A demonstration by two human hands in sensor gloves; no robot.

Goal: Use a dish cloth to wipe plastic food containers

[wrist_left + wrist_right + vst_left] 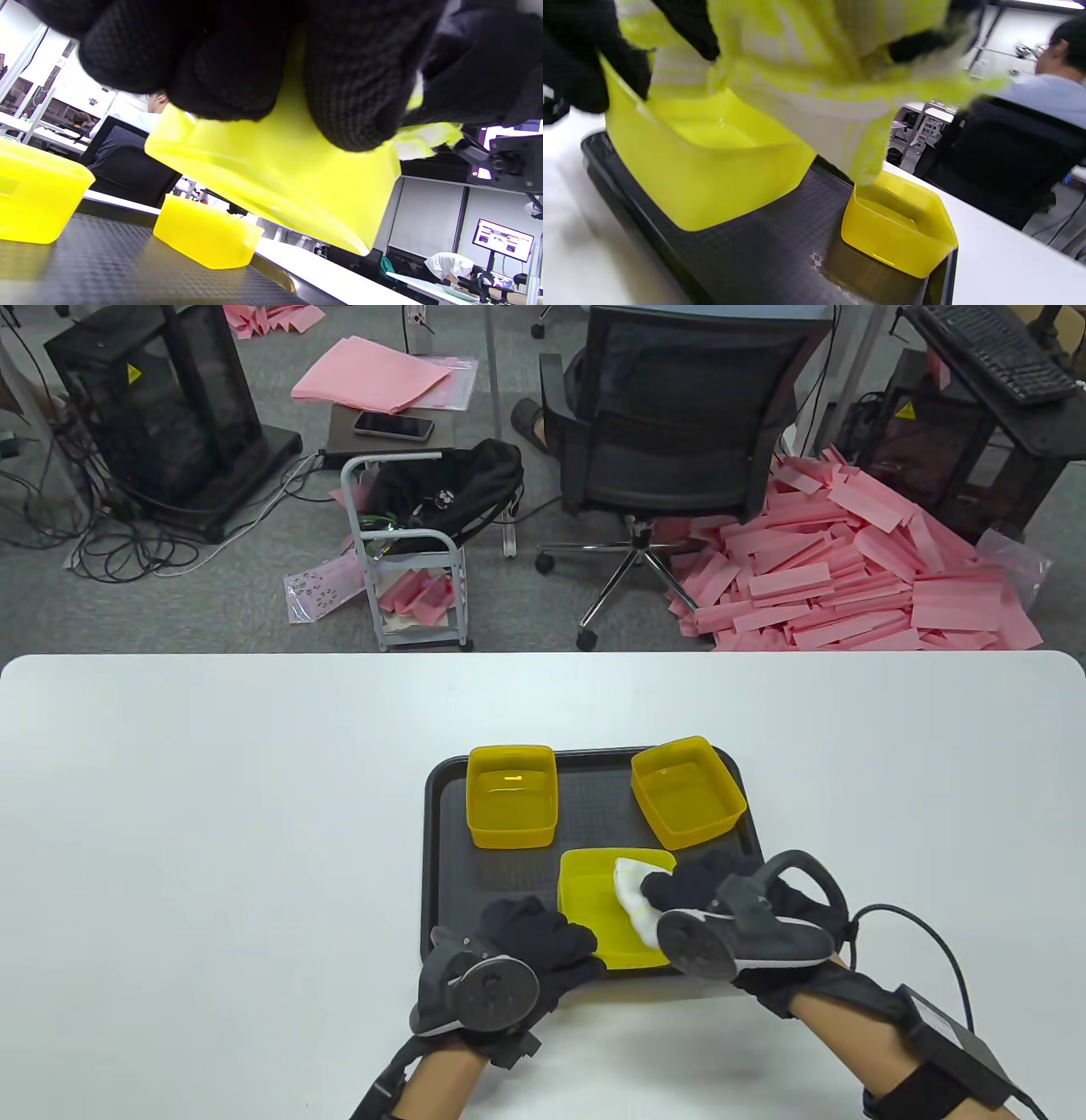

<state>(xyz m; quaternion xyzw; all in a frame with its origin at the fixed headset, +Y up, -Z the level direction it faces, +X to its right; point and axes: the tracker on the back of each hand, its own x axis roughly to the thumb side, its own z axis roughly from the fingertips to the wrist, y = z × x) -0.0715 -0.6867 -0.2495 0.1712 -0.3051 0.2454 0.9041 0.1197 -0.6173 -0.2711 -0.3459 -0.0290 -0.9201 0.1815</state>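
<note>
Tray, dark and textured, carrying three glossy yellow rectangular tubs: two at far corners, third at near edge, lifted and tilted. Left hand curled on its near-left rim, right hand pinching soft white cloth inside. Best: steady rim, sweep walls and corners.

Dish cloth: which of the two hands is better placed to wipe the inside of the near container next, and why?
Right. The right hand already grips the dish cloth at the near container's rim, while the left hand holds its near-left wall, steadying it tilted above the tray.
</note>
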